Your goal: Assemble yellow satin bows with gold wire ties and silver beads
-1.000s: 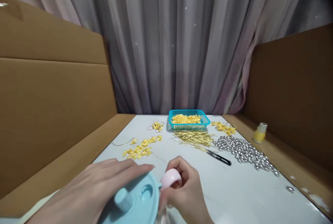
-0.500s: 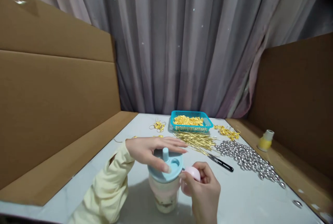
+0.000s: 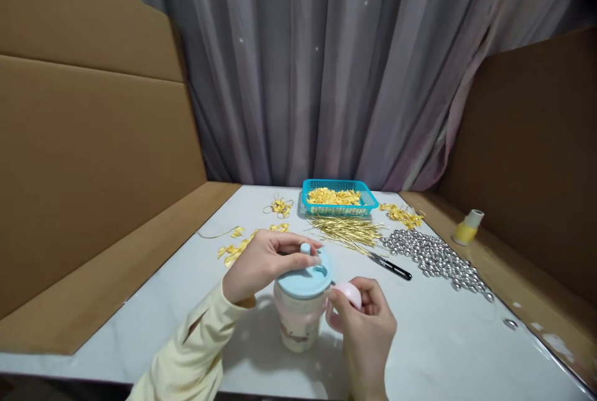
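Observation:
A cup [image 3: 298,320] with a pale pink and cream body stands upright on the white table in front of me. Its light blue lid [image 3: 305,283] has a short blue stub sticking up. Over the lid lies my left hand [image 3: 268,258], its thumb and fingers closed around that stub. My right hand [image 3: 366,320] grips the pink handle [image 3: 349,294] on the cup's right side. Part of the handle is hidden by my fingers.
Behind the cup lie gold wire stems [image 3: 347,231], a black-handled cutter or knife [image 3: 394,267] and many silver beads [image 3: 433,258]. A blue basket [image 3: 305,205] holds yellow petals. Cardboard walls [image 3: 93,189] flank the table; a yellow-and-white spool [image 3: 467,228] stands at right.
My left hand has gone from lying flat across the lid to closing around the stub. The right hand still holds the handle. The whole view has shifted slightly.

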A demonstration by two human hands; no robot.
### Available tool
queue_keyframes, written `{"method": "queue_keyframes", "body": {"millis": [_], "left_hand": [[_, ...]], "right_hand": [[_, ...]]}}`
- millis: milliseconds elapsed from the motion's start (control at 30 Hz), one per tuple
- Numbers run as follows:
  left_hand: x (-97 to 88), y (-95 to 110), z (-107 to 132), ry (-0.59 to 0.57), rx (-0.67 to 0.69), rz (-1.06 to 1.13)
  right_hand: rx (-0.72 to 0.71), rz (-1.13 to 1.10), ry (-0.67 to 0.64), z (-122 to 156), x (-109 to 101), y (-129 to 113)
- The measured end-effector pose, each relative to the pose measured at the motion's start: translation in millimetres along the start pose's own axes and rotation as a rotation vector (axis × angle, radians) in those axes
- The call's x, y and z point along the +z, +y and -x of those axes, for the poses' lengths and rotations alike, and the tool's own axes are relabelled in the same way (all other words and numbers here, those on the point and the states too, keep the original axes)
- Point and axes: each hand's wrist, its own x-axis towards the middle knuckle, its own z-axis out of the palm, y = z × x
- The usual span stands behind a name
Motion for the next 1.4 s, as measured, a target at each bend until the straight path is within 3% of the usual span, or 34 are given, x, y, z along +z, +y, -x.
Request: {"method": "queue_keyframes", "body": {"millis": [67, 200, 267, 333, 500, 533, 600, 733, 800, 933, 1067, 1400], "left_hand": [[-2.4, 4, 6, 0.014, -0.003, -0.031], [-15.9, 3, 13, -0.132, 0.048, -0.028], [-17.7, 1, 15, -0.104, 0.089, -0.104], [-12.9, 0, 18, 0.006, 0.144, -0.245], [5.4, 4, 29, 0.460, 0.266, -0.546], [6.0, 6, 31, 0.502, 0.291, -0.578], [3.6, 10, 34, 0.429, 0.266, -0.595], [-2.8, 13, 31, 0.116, 0.207, -0.555], [-1.1, 11, 27, 0.105, 0.254, -0.536], [9.2, 9, 19, 0.234, 0.355, -0.543], [15.2, 15, 18, 0.301, 0.336, -0.587], [-9.7, 12, 22, -0.189, 0.176, -0.618]], "right_hand": [[-0.036, 0.013, -0.026, -2, -2, 4], [-0.080, 0.021, -0.043, -4, -6, 11], [-0.083, 0.028, -0.045, -4, -8, 13], [-0.079, 0.037, -0.054, -4, -9, 13], [-0.055, 0.048, -0.080, -3, -10, 9], [-0.052, 0.050, -0.077, -3, -10, 8], [-0.047, 0.051, -0.063, -1, -9, 6], [-0.050, 0.061, -0.075, 0, -9, 3], [-0.077, 0.070, -0.122, -2, -11, 4], [-0.123, 0.123, -0.252, -10, -18, 8], [-0.136, 0.114, -0.367, -15, -22, 7], [-0.164, 0.050, -0.585, -22, -29, -8]]}}
